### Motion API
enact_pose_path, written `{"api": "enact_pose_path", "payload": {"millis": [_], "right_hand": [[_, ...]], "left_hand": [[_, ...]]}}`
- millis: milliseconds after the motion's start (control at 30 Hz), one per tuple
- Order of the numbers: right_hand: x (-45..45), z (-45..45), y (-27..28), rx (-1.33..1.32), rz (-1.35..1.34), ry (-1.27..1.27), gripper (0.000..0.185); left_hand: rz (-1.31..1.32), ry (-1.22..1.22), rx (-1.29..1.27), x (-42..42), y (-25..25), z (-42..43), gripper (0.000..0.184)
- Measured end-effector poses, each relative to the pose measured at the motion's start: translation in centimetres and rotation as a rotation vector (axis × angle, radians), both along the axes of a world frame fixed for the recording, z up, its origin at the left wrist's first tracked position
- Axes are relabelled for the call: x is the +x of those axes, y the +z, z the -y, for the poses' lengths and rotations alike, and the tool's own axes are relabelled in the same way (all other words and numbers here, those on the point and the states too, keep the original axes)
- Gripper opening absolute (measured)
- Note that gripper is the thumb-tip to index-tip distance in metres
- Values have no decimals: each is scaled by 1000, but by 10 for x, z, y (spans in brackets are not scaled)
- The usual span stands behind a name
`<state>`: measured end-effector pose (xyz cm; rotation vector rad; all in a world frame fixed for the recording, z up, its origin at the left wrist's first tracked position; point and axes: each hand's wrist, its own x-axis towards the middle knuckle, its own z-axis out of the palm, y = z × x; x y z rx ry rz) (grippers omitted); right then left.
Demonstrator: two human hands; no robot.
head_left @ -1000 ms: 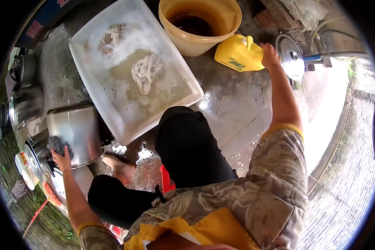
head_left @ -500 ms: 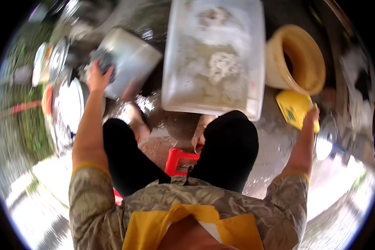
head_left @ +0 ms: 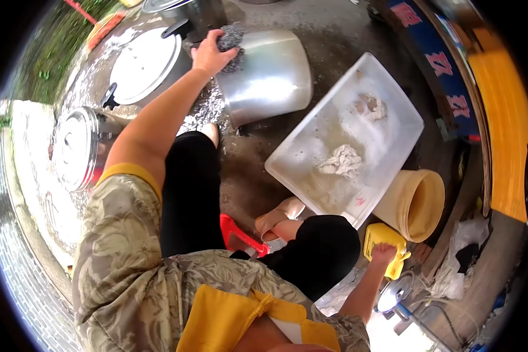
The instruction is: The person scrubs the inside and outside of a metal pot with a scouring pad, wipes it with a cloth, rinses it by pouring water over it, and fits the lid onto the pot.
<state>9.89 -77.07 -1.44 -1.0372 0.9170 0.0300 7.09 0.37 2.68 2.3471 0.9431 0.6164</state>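
Observation:
My left hand (head_left: 213, 54) has its fingers around a grey scouring pad (head_left: 231, 39), beside the end of a large metal pot (head_left: 270, 76) lying on its side. On the other side, my right hand (head_left: 384, 252) is closed at the handle of a yellow jug (head_left: 380, 237). The jug is close to a cream bucket (head_left: 419, 202). Between the hands is a white tub (head_left: 334, 111) of cloudy, foamy water, with a crumpled pale cloth (head_left: 343, 161) in it.
Lidded pots (head_left: 146, 64) (head_left: 79, 146) stand at the left. A red stool (head_left: 240, 234) is under me. At the lower right are a metal lid (head_left: 395, 293), hoses and a plastic bag (head_left: 466, 240). A blue panel with red characters (head_left: 437, 58) stands upper right.
The view has swung left, so the tub and yellow jug appear lower right. My left hand still has the scouring pad, and my right hand remains at the jug's handle.

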Motion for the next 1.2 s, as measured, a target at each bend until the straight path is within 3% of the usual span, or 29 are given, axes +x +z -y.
{"api": "enact_pose_path", "payload": {"millis": [33, 67, 100, 133, 167, 200, 233, 267, 300, 333, 367, 433, 500, 533, 633, 767, 833, 867, 1000, 1100, 1167, 1200], "right_hand": [[26, -64, 30, 98, 139, 189, 35], [42, -126, 62, 128, 149, 295, 36], [58, -190, 95, 154, 162, 402, 36], [71, -247, 121, 248, 163, 580, 24], [74, -306, 136, 181, 200, 711, 10], [77, -367, 153, 108, 244, 836, 31], [71, -426, 163, 125, 336, 970, 33], [74, -473, 157, 64, 391, 1111, 37], [68, -482, 163, 57, 372, 1096, 38], [67, -565, 137, 75, 463, 1231, 37], [66, -605, 111, -177, 550, 1265, 34], [64, -650, 48, -682, 1003, 1366, 34], [53, -668, -15, -1701, 1622, 1237, 39], [51, -669, -19, -1533, 1518, 1367, 43], [74, -681, -3, -1682, 1379, 1523, 49], [107, -680, 3, -1737, 1255, 1512, 52], [90, -667, -4, -1814, 1143, 1303, 53], [80, -656, -17, -1734, 1158, 1179, 53], [22, -625, -35, -1703, 1233, 1179, 53], [38, -610, -34, -1637, 1294, 1359, 53], [65, -614, -22, -1480, 1135, 1327, 51], [70, -612, -12, -1192, 1088, 1323, 49]], "left_hand": [[33, 46, -107, -13, -12, -11, 59], [137, -43, 46, -22, -49, -13, 59], [149, -75, -27, -25, -44, -18, 57], [259, -88, 41, -21, -53, -8, 56], [390, -77, 85, -22, -72, -15, 55], [391, -122, 41, -24, -69, -19, 55], [424, -109, 10, -23, -67, -16, 56], [444, -95, -3, -26, -67, -21, 54], [455, -100, -4, -26, -62, -14, 52], [493, -91, -10, -26, -64, -10, 51], [538, -101, -11, -26, -68, -15, 51], [548, -68, -47, -26, -65, -9, 50], [556, -74, -52, -24, -69, -10, 51], [544, -65, -49, -29, -61, -7, 51], [510, -80, -58, -29, -65, -11, 52], [516, -86, -73, -29, -54, -7, 50], [490, -92, -38, -29, -60, -7, 51], [496, -94, -43, -28, -60, -8, 51], [493, -97, -43, -30, -58, -5, 52], [485, -120, -43, -33, -59, -5, 54], [343, -122, -43, -35, -55, -5, 61], [346, -117, -39, -32, -53, -6, 61]]}}
